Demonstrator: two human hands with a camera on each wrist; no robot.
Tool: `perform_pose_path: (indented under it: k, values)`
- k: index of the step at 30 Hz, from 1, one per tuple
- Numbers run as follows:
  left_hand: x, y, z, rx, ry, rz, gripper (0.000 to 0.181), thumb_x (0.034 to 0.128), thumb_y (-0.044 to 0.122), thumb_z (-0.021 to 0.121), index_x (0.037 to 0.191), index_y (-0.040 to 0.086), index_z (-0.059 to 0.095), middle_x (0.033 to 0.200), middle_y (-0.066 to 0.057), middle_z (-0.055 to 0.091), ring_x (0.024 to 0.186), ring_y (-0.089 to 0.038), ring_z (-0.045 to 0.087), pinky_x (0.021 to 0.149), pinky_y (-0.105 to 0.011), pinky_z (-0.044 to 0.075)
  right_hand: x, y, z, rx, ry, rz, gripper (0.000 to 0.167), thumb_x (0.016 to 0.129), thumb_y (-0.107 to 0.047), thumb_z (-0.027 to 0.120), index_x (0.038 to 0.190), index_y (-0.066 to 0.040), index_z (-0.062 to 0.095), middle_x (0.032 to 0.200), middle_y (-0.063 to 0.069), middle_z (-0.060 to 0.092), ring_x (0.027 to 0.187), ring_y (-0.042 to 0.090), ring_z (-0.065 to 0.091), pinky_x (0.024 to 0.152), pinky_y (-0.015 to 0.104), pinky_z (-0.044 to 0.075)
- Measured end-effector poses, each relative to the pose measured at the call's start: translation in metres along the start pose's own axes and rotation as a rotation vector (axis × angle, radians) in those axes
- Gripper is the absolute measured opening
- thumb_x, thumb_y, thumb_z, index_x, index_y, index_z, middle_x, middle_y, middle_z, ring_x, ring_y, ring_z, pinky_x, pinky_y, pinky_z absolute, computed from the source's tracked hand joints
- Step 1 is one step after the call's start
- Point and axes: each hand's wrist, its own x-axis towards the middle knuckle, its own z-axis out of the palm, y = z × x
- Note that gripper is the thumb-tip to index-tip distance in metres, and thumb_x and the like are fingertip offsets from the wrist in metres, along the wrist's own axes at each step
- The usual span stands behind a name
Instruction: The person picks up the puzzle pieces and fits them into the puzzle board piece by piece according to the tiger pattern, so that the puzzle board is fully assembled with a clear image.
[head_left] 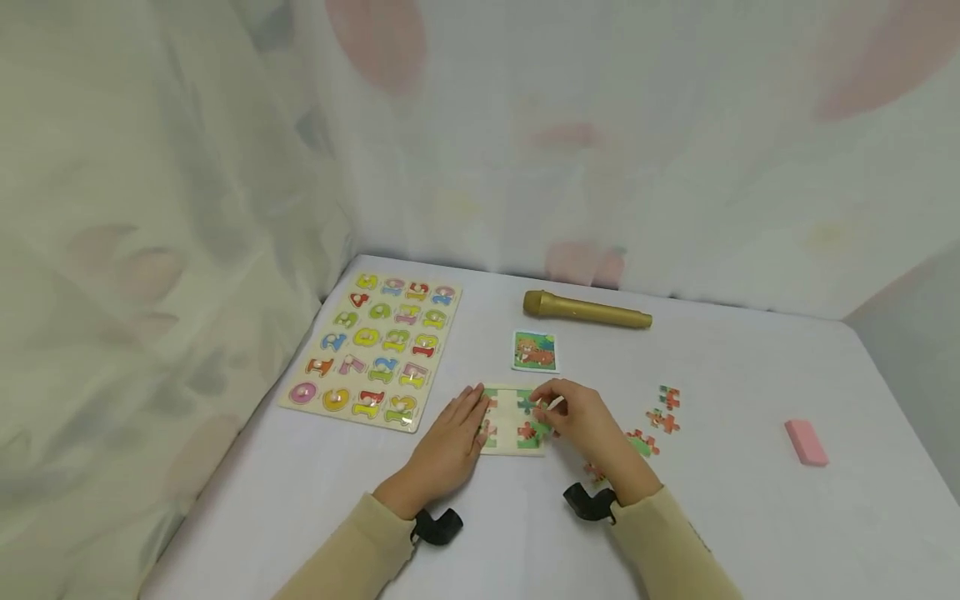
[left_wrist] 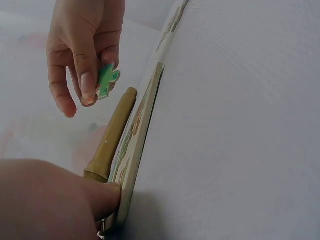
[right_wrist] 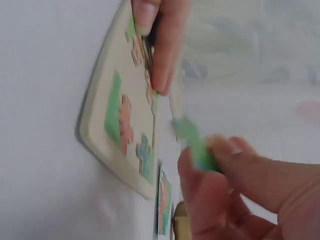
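My right hand [head_left: 581, 412] pinches a green jigsaw piece [right_wrist: 200, 150] between thumb and fingers, over the right side of a small pale puzzle board [head_left: 507, 410]. The left wrist view shows the piece [left_wrist: 106, 80] held clear of the board. Several pieces sit on the board along its left and right sides, with a bare strip between. My left hand [head_left: 446, 446] rests on the board's left side, fingers extended and thumb at its near edge, partly covering the pieces there. Loose jigsaw pieces [head_left: 663, 421] lie to the right, some partly hidden behind my right arm.
Behind the board lies a small picture card [head_left: 536, 352] with an animal on it. Farther back is a gold microphone [head_left: 588, 311]. A number puzzle board [head_left: 392, 390] lies at left, and a pink block [head_left: 806, 442] at right. White curtains stand behind and at left.
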Motion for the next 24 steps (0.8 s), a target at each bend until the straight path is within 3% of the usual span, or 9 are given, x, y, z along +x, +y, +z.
perform_pose_path:
  k: [5,11,17,21,24]
  values:
    - [0.000,0.004,0.003,-0.009,-0.008,0.006,0.058,0.1121,0.024,0.050,0.161,-0.003,0.034,0.172,-0.014,0.022,0.159,-0.031,0.016,0.129,-0.045,0.016,0.003,0.001,0.001,-0.085,-0.018,-0.046,0.032,0.089,0.006,0.080,0.114,-0.010,0.070,0.098,-0.004,0.070,0.089,0.012,0.066,0.079,0.033,0.058]
    - [0.000,0.006,0.005,0.010,-0.004,0.011,0.057,0.1126,0.025,0.048,0.161,-0.002,0.034,0.172,-0.014,0.023,0.160,-0.030,0.015,0.129,-0.044,0.015,0.021,-0.003,-0.001,-0.110,-0.084,-0.112,0.016,0.092,-0.002,0.079,0.102,-0.011,0.072,0.093,-0.006,0.072,0.086,0.011,0.066,0.079,0.034,0.057]
    - [-0.001,0.002,0.003,0.031,0.003,0.023,0.058,0.1124,0.025,0.049,0.161,-0.002,0.034,0.172,-0.014,0.023,0.159,-0.031,0.016,0.128,-0.045,0.018,0.044,-0.006,0.004,-0.164,-0.184,-0.244,0.022,0.094,-0.001,0.075,0.114,-0.009,0.081,0.096,0.000,0.073,0.089,0.011,0.065,0.081,0.031,0.058]
    - [-0.001,0.001,0.001,0.040,0.018,0.031,0.058,0.1122,0.025,0.049,0.161,-0.003,0.035,0.171,-0.016,0.025,0.159,-0.032,0.019,0.128,-0.047,0.020,0.060,-0.013,0.014,-0.234,-0.173,-0.209,0.023,0.090,-0.004,0.081,0.113,-0.008,0.081,0.088,-0.005,0.071,0.083,0.009,0.062,0.078,0.028,0.056]
    - [-0.002,0.000,0.000,0.049,0.029,0.031,0.057,0.1124,0.025,0.049,0.160,-0.003,0.036,0.171,-0.016,0.026,0.158,-0.033,0.020,0.127,-0.047,0.021,0.067,-0.018,0.021,-0.306,-0.124,-0.202,0.021,0.088,-0.006,0.084,0.109,-0.009,0.080,0.091,-0.004,0.072,0.087,0.013,0.066,0.080,0.030,0.058]
